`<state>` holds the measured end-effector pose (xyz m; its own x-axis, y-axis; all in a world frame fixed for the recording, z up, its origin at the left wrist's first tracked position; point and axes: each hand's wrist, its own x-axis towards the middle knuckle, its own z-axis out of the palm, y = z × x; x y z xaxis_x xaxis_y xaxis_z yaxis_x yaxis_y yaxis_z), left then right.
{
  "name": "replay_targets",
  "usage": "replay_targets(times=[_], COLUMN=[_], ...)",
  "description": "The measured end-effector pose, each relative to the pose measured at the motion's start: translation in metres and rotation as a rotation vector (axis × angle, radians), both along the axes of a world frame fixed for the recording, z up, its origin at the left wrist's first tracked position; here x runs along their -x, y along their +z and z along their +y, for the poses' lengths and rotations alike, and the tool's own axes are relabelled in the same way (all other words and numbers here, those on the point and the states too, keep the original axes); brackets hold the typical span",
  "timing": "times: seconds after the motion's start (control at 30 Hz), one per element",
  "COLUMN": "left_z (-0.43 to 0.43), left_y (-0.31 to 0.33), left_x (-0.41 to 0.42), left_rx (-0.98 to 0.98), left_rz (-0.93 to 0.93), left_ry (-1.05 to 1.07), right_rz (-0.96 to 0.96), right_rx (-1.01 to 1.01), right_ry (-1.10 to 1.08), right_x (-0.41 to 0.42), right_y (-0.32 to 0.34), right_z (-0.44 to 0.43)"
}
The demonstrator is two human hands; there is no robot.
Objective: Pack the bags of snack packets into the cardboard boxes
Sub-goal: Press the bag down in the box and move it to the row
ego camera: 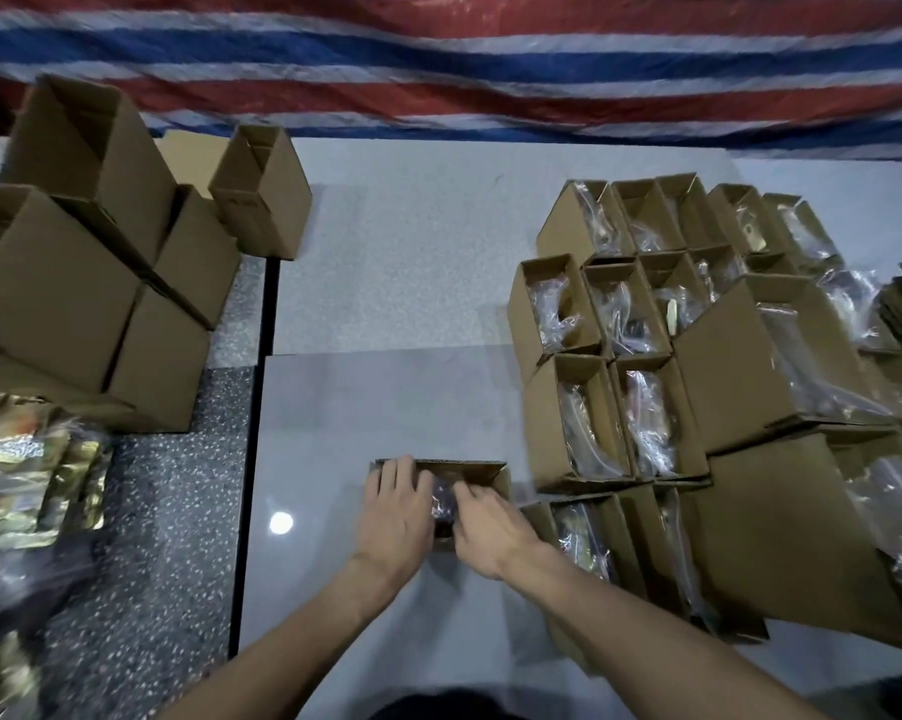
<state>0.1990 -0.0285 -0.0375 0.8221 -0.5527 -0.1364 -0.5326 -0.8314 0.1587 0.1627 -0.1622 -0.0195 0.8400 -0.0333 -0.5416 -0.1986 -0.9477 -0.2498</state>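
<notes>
Head view, hands [396, 511] perhaps pressing bag [443, 498], box [490, 472]

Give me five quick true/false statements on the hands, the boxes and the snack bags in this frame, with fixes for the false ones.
1. Both hands, left hand and right hand, are at the small open box in front of the person. True.
2. The filled boxes stand to the person's left. False: they are grouped on the right; the empty boxes are stacked on the left.
3. A clear plastic bag shows between the two hands. True.
4. The unpacked snack bags lie at the far edge by the striped tarp. False: they lie at the near left.
5. The filled boxes are closed. False: their tops are open, plastic showing.
</notes>
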Motion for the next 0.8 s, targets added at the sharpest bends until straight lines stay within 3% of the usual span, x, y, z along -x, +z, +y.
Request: replay_targets(times=[0.23, 0.47, 0.67, 0.8], left_z=[0.005, 0.005, 0.000, 0.009], left_y=[-0.014, -0.016, -0.016, 0.001], left_x=[0.001, -0.014, -0.010, -0.008], left_rx=[-0.006, 0.255, 0.205, 0.156], left_rz=[0.185, 0.501, 0.475, 0.196], left_ry=[-0.051, 0.122, 0.135, 0.000], right_rz=[0.057, -0.010, 0.034, -0.088], right_rx=[-0.012, 0.025, 0.035, -0.028], right_ry=[-0.027, 0.025, 0.042, -0.025], right_x=[-0.008, -0.003, -0.004, 0.003], right_y=[0.001, -0.001, 0.003, 0.009], right_z=[-0.004, -0.009, -0.005, -0.017])
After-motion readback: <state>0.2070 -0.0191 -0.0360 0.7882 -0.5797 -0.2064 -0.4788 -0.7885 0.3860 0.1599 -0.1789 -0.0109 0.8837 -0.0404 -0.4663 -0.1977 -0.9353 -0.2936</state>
